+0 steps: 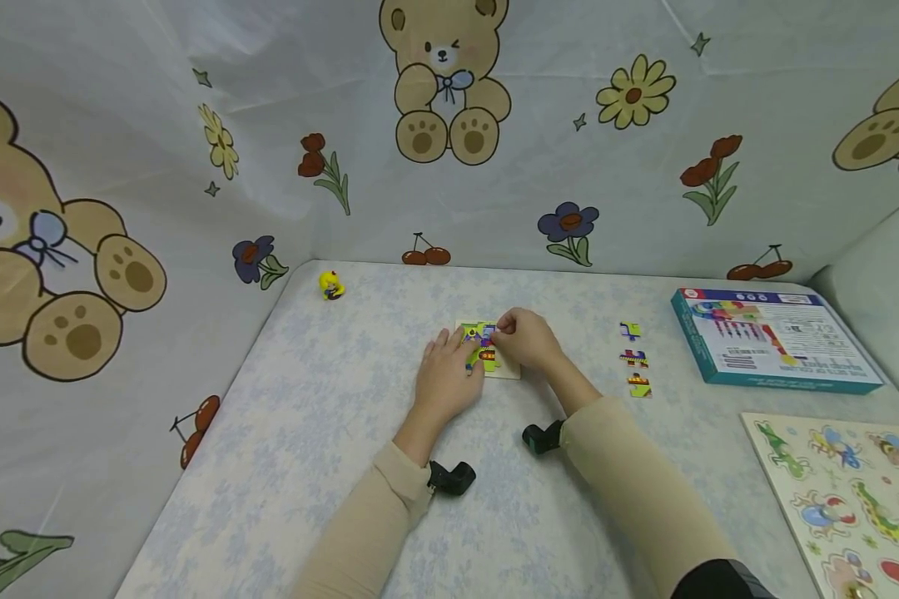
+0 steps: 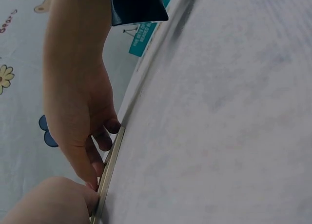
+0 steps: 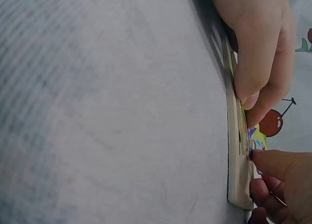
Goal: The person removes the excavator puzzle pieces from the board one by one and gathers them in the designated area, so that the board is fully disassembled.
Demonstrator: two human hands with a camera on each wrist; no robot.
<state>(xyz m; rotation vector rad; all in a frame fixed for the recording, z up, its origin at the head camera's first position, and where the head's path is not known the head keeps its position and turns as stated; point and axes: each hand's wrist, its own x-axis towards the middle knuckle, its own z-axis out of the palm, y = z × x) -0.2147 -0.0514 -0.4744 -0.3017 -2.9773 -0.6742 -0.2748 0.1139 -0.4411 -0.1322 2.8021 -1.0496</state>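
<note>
A small puzzle board (image 1: 511,370) lies on the table with brightly coloured pieces set in it. My left hand (image 1: 444,373) rests on its left side, fingers fairly straight; in the right wrist view this left hand (image 3: 258,43) has its thumb tip on the board. At the board's upper right my right hand (image 1: 530,337) pinches a small puzzle piece (image 3: 251,154) between thumb and finger, the other fingers curled under. The fingers hide most of that piece. To the right lie three loose puzzle pieces in a column: upper (image 1: 630,331), middle (image 1: 633,358), lower (image 1: 640,387).
A teal and white box (image 1: 787,341) lies at the right rear. In front of it is a larger wooden board (image 1: 802,466) with insect pictures. A yellow toy figure (image 1: 332,286) stands at the far left corner. A printed bear cloth (image 1: 270,66) hangs behind.
</note>
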